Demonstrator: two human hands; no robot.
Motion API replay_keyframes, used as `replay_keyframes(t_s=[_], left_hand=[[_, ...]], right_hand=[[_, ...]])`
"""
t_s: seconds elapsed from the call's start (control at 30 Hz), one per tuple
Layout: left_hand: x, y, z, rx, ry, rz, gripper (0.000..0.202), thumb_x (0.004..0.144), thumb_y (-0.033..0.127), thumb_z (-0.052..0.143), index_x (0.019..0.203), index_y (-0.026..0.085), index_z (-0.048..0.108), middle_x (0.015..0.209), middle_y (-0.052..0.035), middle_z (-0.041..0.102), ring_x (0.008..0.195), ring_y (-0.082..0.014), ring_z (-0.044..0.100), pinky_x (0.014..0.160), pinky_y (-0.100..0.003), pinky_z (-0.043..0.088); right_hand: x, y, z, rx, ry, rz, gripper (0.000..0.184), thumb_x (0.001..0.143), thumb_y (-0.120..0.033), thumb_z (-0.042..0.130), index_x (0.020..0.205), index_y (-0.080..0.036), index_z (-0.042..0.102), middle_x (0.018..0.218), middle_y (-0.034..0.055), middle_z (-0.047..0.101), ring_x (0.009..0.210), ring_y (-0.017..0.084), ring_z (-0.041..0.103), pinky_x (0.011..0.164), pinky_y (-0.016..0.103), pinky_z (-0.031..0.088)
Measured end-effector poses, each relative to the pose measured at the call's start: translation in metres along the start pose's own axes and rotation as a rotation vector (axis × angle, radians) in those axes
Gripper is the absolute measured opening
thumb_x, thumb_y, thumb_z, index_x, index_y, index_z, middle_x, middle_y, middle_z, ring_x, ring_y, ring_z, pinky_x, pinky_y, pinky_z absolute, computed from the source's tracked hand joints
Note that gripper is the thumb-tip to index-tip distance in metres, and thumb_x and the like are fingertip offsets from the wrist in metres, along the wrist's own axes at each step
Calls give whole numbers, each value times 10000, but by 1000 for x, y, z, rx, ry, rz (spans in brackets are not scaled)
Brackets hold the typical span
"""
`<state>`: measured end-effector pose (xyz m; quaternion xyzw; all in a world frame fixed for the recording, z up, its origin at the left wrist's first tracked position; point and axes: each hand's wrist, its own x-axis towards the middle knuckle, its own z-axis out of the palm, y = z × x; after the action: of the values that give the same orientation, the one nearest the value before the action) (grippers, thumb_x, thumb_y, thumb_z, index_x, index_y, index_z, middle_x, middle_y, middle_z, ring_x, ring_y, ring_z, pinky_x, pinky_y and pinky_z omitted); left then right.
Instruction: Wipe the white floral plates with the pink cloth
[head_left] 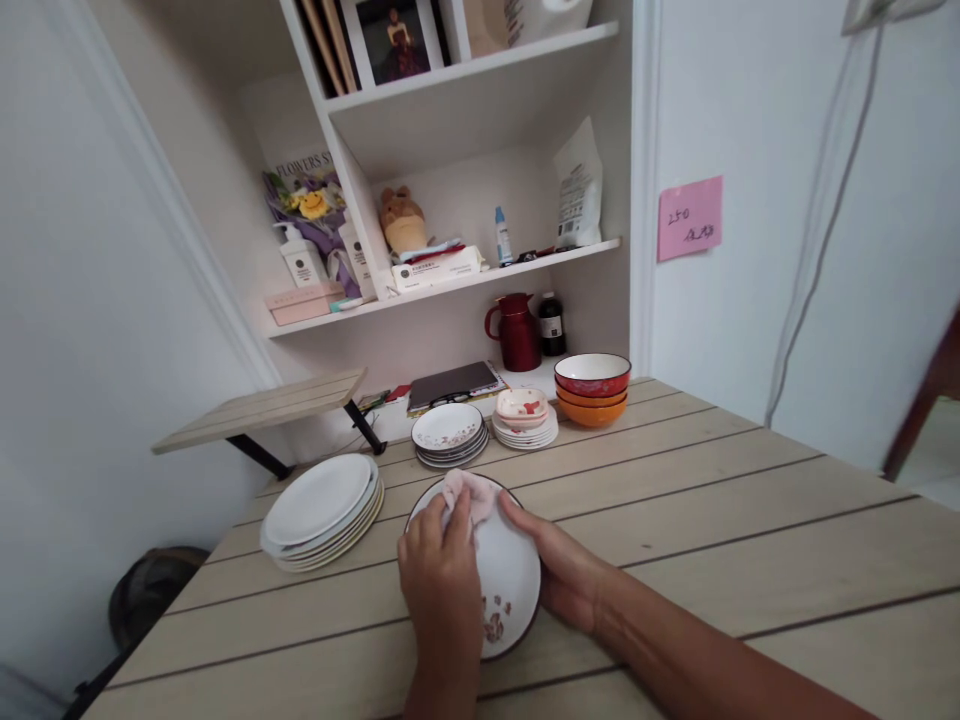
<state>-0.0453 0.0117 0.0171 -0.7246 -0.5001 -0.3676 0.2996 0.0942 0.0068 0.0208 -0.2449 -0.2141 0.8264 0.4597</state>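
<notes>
A white plate (510, 575) with a dark rim and a red flower print lies flat on the wooden table (712, 520) in front of me. My left hand (442, 585) presses a pink cloth (469, 492) onto the plate's far side, fingers closed over the cloth. My right hand (559, 565) rests against the plate's right rim, fingers curled along its edge.
A stack of large white plates (322, 510) sits to the left. Behind are a stack of patterned plates (448, 433), small dishes (523, 415) and stacked red and orange bowls (592, 388). Shelves (480, 275) with a red jug (517, 332) stand beyond. A wooden side shelf (262, 408) juts out left.
</notes>
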Motion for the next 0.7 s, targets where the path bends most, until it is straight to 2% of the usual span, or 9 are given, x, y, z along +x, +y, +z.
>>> replay_keyframes(t_s=[0.17,0.3,0.5,0.6,0.7], left_hand=[[2,-6,-4,159,-85,-123,332,849,181,548,1159,250,644,1087,-105,632,935,-254,548,745,-375,396],[0,-8,-3,206,-155,-167,309,857,196,539,1134,267,655,1060,-98,630,923,-257,544,723,-372,381],[-5,6,4,50,-212,6,320,819,117,558,1086,252,673,1009,-77,628,874,-210,555,725,-337,415],[-8,14,7,-129,-171,98,350,798,87,565,1082,260,672,1024,-65,623,891,-201,565,743,-327,452],[-9,18,9,-269,-101,137,396,777,48,545,1091,254,668,1053,-64,614,929,-199,566,769,-320,476]], right_hand=[[4,0,-4,41,21,5,594,850,-541,532,1227,-84,574,1062,155,715,974,251,675,983,396,430],[10,-10,-14,50,156,-60,621,798,-582,580,1228,-134,574,1066,134,718,965,253,676,968,420,439],[7,-30,-19,147,222,-212,576,833,-565,537,1259,-178,550,1126,111,699,1011,243,658,957,412,456],[4,-37,-19,137,241,-247,599,843,-583,506,1263,-158,545,1133,124,693,1027,249,649,952,410,458],[2,-35,-18,121,150,-217,643,836,-618,486,1250,-130,550,1124,139,693,1016,254,652,944,406,461]])
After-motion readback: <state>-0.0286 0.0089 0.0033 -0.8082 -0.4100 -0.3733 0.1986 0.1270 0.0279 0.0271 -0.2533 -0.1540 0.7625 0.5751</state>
